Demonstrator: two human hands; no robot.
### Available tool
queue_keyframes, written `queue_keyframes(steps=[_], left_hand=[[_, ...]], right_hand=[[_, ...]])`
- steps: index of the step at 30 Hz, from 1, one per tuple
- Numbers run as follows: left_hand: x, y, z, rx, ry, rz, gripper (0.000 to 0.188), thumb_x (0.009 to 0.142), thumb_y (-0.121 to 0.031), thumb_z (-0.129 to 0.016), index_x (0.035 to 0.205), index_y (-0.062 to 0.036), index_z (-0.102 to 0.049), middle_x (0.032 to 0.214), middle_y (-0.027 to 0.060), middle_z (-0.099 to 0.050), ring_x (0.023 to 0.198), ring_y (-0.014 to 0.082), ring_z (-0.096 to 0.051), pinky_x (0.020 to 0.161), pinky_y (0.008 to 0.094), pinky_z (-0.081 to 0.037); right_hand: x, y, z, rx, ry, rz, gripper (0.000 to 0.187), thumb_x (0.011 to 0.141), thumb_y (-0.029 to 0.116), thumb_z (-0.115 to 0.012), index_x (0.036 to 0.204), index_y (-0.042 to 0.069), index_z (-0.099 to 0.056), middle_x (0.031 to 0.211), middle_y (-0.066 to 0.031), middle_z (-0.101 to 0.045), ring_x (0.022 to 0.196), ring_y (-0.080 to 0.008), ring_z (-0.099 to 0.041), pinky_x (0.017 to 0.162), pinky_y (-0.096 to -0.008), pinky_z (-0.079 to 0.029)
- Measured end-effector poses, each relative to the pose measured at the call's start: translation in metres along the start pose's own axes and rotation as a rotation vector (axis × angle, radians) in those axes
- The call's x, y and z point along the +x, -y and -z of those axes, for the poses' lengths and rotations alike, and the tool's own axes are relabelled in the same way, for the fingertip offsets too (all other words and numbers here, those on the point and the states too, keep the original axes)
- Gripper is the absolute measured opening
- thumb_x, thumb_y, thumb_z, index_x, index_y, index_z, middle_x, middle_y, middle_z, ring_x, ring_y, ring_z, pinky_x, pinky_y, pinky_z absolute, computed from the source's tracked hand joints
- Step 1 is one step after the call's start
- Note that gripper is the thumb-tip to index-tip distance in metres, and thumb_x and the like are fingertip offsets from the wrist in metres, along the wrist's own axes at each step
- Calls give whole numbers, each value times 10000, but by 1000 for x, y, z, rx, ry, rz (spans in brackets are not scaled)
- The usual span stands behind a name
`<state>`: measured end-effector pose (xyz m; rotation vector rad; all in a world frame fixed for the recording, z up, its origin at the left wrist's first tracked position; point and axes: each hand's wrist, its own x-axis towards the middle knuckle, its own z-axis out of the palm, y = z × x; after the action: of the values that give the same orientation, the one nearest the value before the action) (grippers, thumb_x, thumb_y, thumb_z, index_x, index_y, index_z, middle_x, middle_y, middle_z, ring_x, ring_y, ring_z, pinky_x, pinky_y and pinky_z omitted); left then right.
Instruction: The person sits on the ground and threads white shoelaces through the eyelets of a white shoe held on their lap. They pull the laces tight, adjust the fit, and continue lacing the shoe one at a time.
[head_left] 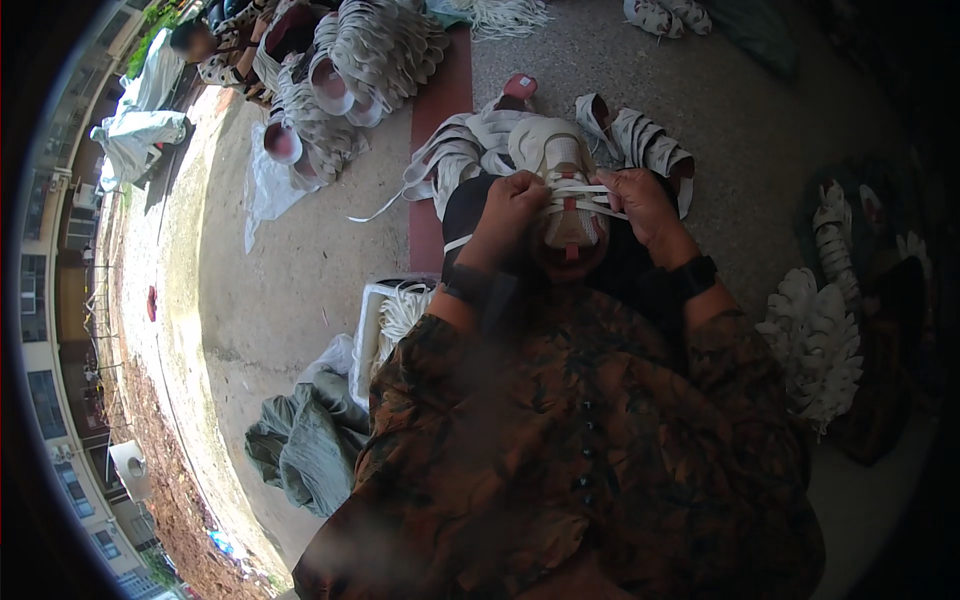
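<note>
Shoe upper (590, 228), pale with reddish trim, over the lap between dark trouser legs (463, 208), opening nearest the body. Left hand (510, 208): curled nearly to a fist, closed on white laces (577, 188) at the upper's left edge. Right hand (642, 205): gripping the same laces between thumb and fingers at the right edge, with strands drawn taut across the upper from hand to hand. Around each wrist, a dark band (693, 277); above the bands, sleeves of a brown-and-black patterned shirt (580, 400).

Just beyond the hands, more white uppers (455, 150) in an overlapping cluster, with a loose lace (375, 213) trailing leftward over the floor (325, 240). To the right of these, a short nested row of uppers (645, 140). Near the left elbow, a white box (364, 345) full of laces; beside it, a crumpled grey-green cloth (312, 440).

Farther out, at upper left, large stacks of uppers (385, 55), partly on a clear plastic sheet (268, 195), and another person (238, 68) close behind. At far right, in shadow, a further pile of uppers (815, 345). Along the left rim, brown soil (150, 430) and a building (37, 300) with windows, bent by the lens.
</note>
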<state>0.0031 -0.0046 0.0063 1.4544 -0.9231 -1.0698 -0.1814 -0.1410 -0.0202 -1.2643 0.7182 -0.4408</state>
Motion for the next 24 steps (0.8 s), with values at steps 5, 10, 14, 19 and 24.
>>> queue_keyframes(steps=[5,10,14,19,24], left_hand=[[3,13,-2,497,-244,-161,226,791,-167,-596,864,46,-575,655,117,-578,614,174,-554,620,325,-459],[-10,13,-2,617,-274,-231,296,814,-208,-616,976,31,-549,713,137,-598,625,213,-576,647,347,-470],[-21,11,-3,549,-291,-246,307,824,-190,-636,1023,26,-549,735,162,-616,686,265,-626,639,346,-482],[-45,16,63,-364,-428,-55,173,829,-2,-592,995,-48,-578,683,-52,-573,473,-10,-396,416,152,-279],[-61,39,83,39,-375,-26,219,783,-69,-635,989,-24,-577,798,30,-617,686,123,-586,607,261,-463]], right_hand=[[-10,-7,0,-350,-91,59,179,881,161,-582,770,25,-621,592,38,-502,575,-47,-466,596,-198,-383],[-18,-8,5,-606,-107,388,110,832,77,-605,933,40,-581,687,29,-535,596,-43,-490,552,-177,-379],[-30,4,-10,-210,-222,198,219,758,-12,-597,967,40,-553,701,27,-512,540,-29,-433,478,-175,-325],[-65,32,39,342,-470,72,174,730,-31,-535,882,53,-543,734,9,-524,568,-46,-475,479,-193,-360],[-72,-11,60,-123,-355,174,191,761,38,-592,945,41,-540,784,-57,-566,685,-160,-570,621,-262,-455]])
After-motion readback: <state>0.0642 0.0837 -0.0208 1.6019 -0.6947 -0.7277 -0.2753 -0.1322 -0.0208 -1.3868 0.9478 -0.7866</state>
